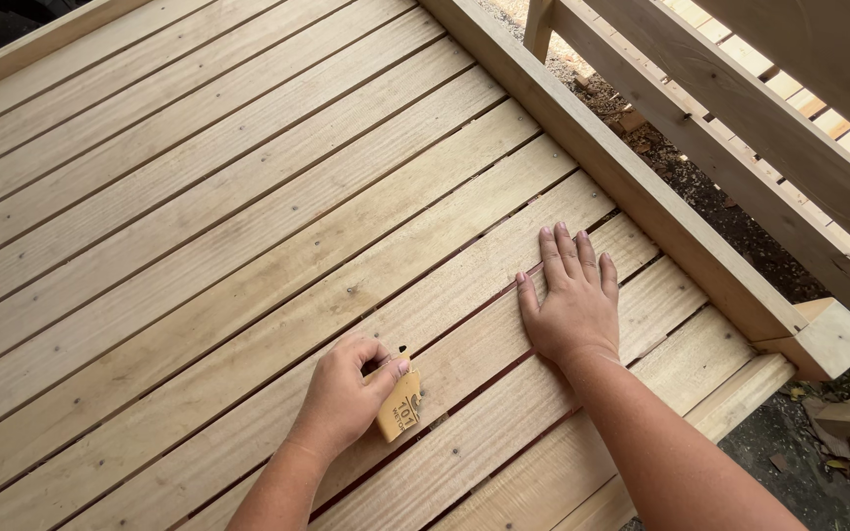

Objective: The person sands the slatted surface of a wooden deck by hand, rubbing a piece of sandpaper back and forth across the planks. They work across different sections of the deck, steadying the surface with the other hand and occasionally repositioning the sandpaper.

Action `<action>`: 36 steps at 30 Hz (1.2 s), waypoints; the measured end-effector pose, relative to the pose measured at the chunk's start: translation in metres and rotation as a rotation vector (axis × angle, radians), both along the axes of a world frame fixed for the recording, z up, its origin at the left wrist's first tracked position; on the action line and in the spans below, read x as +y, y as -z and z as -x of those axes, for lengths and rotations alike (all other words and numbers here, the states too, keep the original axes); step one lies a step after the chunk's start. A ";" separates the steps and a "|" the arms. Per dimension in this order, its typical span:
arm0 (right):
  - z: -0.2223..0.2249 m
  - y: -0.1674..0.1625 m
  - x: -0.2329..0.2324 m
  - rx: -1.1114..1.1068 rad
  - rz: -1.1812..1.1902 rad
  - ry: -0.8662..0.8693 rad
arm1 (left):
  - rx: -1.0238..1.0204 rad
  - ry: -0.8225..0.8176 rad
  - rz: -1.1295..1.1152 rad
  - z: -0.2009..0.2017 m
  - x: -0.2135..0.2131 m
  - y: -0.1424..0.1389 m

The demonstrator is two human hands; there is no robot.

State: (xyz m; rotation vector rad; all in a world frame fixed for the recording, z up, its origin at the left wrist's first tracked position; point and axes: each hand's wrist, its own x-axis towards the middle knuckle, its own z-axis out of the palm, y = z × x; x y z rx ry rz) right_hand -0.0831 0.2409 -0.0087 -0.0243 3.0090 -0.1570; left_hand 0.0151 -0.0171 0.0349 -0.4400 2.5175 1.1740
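Left hand (341, 398) has its grip closed on a folded bit of sandpaper (400, 405), pressed to the slats (248, 226). Right hand (573, 300) lies flat and empty, just right of it. Risk, I'd guess: the paper catches in a slat gap beside the grip and tears, or a splinter gets the bare palm.

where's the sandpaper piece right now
In the head view, low and left of centre: the folded sandpaper is pinched in the left hand against the wooden slats.

The left hand (344, 395) covers most of the folded tan sheet of sandpaper (400, 405), so its full shape cannot be told. The pale slatted wooden platform (199, 216) runs past the left, top and bottom edges. Both forearms are cut off at the bottom edge.
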 end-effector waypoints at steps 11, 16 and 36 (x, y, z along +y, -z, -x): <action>-0.001 0.000 0.001 0.025 0.021 0.001 | 0.199 0.931 0.881 0.051 0.010 -0.029; -0.001 0.000 0.001 0.020 0.014 -0.006 | 0.564 0.330 0.637 0.033 0.017 -0.037; -0.002 -0.005 -0.001 -0.004 0.009 -0.005 | -0.149 0.129 0.785 0.048 0.063 -0.015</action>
